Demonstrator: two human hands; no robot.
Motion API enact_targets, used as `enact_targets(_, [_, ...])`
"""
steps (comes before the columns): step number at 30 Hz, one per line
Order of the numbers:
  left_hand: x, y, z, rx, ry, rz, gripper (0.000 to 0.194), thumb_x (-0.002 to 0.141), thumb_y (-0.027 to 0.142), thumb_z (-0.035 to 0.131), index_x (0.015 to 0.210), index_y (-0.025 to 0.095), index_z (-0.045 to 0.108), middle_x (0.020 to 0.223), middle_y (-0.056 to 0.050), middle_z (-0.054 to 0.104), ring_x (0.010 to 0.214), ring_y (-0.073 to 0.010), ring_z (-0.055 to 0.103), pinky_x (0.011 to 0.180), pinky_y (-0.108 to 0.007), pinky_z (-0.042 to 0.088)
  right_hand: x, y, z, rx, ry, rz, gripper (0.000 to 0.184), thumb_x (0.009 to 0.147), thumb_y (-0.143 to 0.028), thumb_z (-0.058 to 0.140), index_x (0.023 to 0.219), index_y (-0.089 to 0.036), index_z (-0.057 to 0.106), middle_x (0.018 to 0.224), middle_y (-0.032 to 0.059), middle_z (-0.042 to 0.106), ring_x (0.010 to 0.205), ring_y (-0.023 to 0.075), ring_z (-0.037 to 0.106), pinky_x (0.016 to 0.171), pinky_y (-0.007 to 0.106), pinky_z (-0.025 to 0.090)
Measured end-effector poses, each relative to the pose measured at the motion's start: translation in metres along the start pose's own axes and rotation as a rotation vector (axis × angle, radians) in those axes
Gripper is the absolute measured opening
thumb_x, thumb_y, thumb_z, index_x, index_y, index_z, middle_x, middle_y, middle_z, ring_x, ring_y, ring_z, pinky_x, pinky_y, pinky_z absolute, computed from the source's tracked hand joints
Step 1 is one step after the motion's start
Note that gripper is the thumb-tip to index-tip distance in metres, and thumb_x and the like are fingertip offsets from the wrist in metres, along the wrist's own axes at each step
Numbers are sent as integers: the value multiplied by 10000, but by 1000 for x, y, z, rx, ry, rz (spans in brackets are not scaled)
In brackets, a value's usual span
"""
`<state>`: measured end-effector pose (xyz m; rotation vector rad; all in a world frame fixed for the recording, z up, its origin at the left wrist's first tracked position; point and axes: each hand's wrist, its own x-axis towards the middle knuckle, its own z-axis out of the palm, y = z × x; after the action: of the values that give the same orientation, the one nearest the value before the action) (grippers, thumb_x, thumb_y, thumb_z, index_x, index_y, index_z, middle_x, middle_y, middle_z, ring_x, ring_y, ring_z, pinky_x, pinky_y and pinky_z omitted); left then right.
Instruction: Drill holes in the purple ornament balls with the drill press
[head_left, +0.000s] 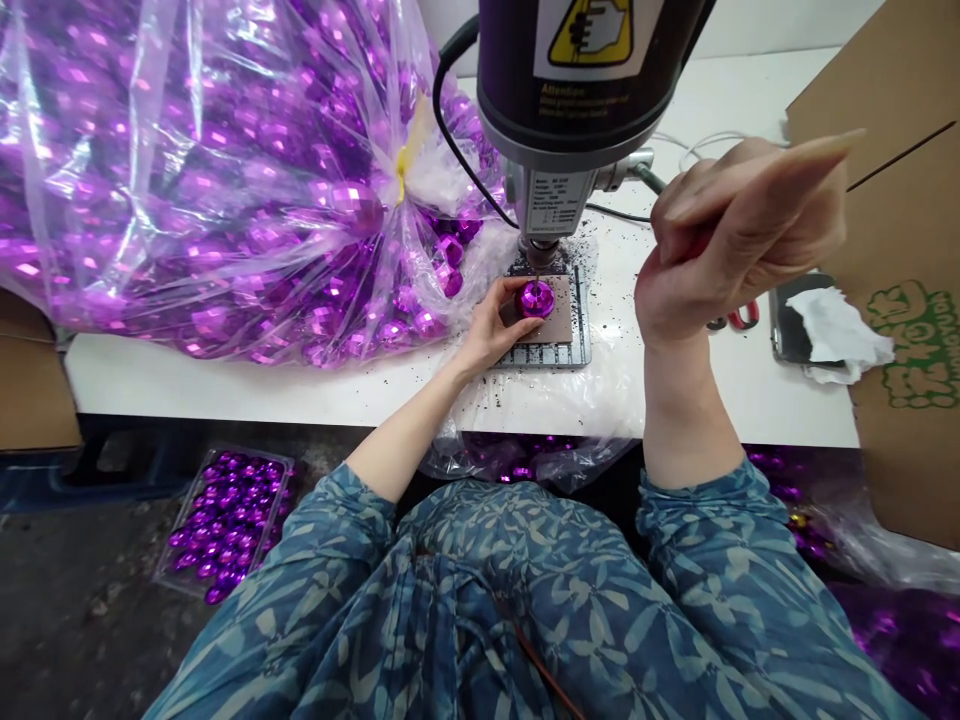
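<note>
While the left hand (491, 328) grips a shiny purple faceted ornament (538, 299) on a tan pad (559, 325), on a slotted metal jig (580, 347), just under the drill press chuck (541, 250), the right hand (739, 240) raised and clenched, well apart, anything inside hidden, red scissors (739, 316) below it

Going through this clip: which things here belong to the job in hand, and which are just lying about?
Job in hand: left hand holding a purple ornament on a slotted metal jig under a bench drill; raised right hand; bag of purple ornaments; tray of purple ornaments.

Lying about: red-handled scissors; crumpled tissue; cardboard sheet.
</note>
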<state>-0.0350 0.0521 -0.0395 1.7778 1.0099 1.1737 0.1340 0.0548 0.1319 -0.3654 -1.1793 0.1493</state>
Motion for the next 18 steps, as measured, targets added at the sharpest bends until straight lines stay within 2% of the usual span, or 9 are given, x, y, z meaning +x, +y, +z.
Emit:
enact_targets(4, [-1, -3, 0, -10, -15, 35, 604, 936, 533, 785, 1417, 278, 524, 1403, -132, 665, 1332, -314, 669, 1165, -559, 553, -7, 12, -8, -25, 11, -22, 526, 1025, -551, 506, 638, -197, 483, 472, -59, 324, 414, -2, 306, 415, 204, 310])
enact_targets(9, [-1, -5, 1, 4, -16, 91, 609, 967, 532, 751, 1432, 236, 494, 1404, -157, 666, 1315, -312, 681, 1145, -549, 568, -12, 30, -13, -3, 45, -76, 547, 1029, -575, 487, 630, -204, 436, 465, -64, 242, 392, 3, 236, 384, 200, 273])
enact_targets(14, [-1, -1, 2, -1, 12, 92, 586, 956, 502, 778, 1400, 226, 516, 1387, -155, 687, 1292, -292, 704, 1123, -498, 589, -22, 36, -15, -21, 90, -111, 591, 995, -595, 540, 585, -195, 393, 453, -74, 198, 376, -9, 272, 401, 176, 267])
enact_targets(18, [-2, 5, 2, -3, 23, 76, 571, 947, 478, 797, 1379, 218, 528, 1371, -147, 698, 1282, -281, 713, 1109, -461, 595, -25, 35, -15, 9, 82, -145, 623, 1000, -564, 550, 536, -192, 366, 408, -82, 166, 336, -7, 182, 363, 188, 238])
